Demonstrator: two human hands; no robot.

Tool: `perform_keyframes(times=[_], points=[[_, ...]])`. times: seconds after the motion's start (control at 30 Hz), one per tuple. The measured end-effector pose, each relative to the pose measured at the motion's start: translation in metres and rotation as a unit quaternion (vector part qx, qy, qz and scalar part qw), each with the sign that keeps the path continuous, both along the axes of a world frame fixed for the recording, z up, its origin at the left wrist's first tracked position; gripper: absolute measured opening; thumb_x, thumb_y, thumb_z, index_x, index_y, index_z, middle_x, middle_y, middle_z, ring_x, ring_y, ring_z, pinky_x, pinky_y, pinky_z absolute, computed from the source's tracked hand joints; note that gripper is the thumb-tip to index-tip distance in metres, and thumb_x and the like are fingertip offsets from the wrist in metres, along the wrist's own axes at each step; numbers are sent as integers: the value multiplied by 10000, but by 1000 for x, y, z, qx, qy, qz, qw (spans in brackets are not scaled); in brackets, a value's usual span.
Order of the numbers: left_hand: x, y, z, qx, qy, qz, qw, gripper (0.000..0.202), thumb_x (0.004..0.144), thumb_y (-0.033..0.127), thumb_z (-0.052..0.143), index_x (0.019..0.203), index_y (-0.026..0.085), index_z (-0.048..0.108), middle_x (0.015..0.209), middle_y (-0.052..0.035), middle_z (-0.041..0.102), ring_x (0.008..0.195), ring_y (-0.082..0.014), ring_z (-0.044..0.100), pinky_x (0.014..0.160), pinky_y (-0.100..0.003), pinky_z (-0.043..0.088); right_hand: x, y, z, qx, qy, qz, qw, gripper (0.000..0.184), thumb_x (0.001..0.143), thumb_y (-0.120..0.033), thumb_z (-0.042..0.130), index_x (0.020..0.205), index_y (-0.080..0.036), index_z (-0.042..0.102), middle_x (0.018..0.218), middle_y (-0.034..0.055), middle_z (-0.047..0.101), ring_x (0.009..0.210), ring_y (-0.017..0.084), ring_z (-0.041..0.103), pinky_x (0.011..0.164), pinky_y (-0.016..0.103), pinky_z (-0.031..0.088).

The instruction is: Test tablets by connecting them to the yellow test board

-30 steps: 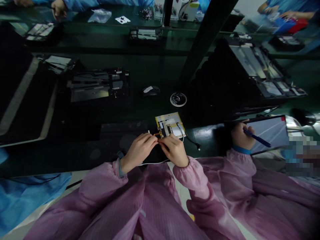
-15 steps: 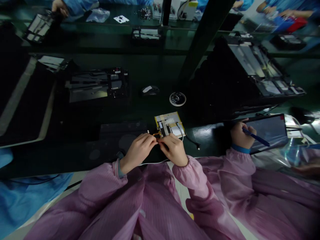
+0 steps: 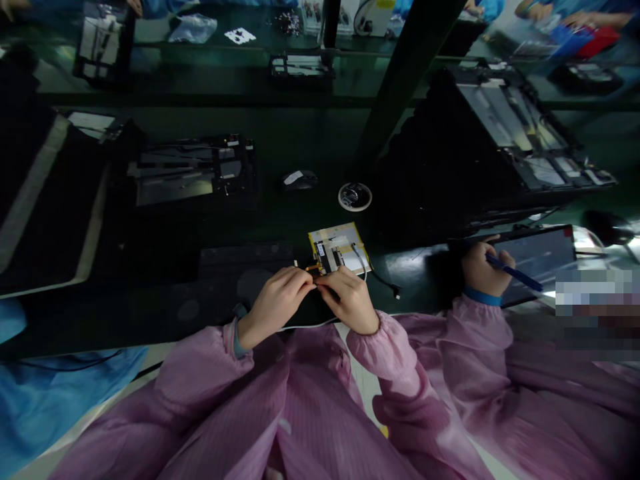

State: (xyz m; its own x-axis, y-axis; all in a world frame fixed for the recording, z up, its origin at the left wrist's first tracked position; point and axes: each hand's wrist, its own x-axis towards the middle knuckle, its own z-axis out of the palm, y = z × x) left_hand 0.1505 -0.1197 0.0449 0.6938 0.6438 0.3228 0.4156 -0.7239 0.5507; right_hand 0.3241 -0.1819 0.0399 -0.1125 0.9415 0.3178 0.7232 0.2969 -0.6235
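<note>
My left hand [image 3: 276, 305] and my right hand [image 3: 349, 298] meet at the near edge of the dark green bench, fingertips pinched together over a thin orange flex strip [image 3: 315, 269]. The strip leads to a small board with a silver-and-yellow panel [image 3: 339, 248], which lies flat just beyond my right hand. A thin black cable [image 3: 386, 283] trails from the board to the right. What exactly sits between my fingertips is too small to make out beyond the strip. Both arms wear pink sleeves.
A co-worker's hand [image 3: 481, 270] at my right holds a blue pen over a tablet [image 3: 537, 257]. Beyond the board sit a white round dish [image 3: 355, 197], a mouse-like object [image 3: 299, 179] and an opened device chassis [image 3: 193, 170]. More chassis trays lie at the right [image 3: 525, 143].
My hands have stayed together at the flex strip, almost unmoved. At the far left, another person has tilted a tray upright. The co-worker's pen hand shifted slightly.
</note>
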Motion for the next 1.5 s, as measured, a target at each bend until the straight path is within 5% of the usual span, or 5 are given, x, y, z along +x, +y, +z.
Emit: perform_keyframes(times=[0.83, 1.07, 1.5], points=[[-1, -2, 1, 7, 0, 5, 1000, 100, 934, 185, 511, 835, 196, 507, 794, -12, 606, 752, -157, 591, 717, -300, 492, 1, -2, 8, -3, -22, 19, 1000, 203, 954, -195, 469, 997, -200, 667, 868, 57, 683, 801, 189, 537, 708, 310, 473], [2, -3, -1, 5, -27, 10, 1000, 87, 938, 172, 507, 1015, 190, 544, 894, -23, 656, 834, -151, 632, 778, -288, 523, 2, -2, 8, 2, -10, 27, 1000, 192, 942, -193, 487, 1003, -211, 668, 892, 53, 689, 817, 180, 551, 724, 310, 485], [1, 0, 1, 26, -27, -7, 999, 71, 931, 176, 526, 965, 187, 587, 869, -20, 644, 818, -156, 609, 773, -299, 509, 0, -1, 5, 1, -34, -75, 997, 175, 946, -219, 491, 930, -203, 665, 770, 45, 661, 758, 190, 519, 645, 307, 433]])
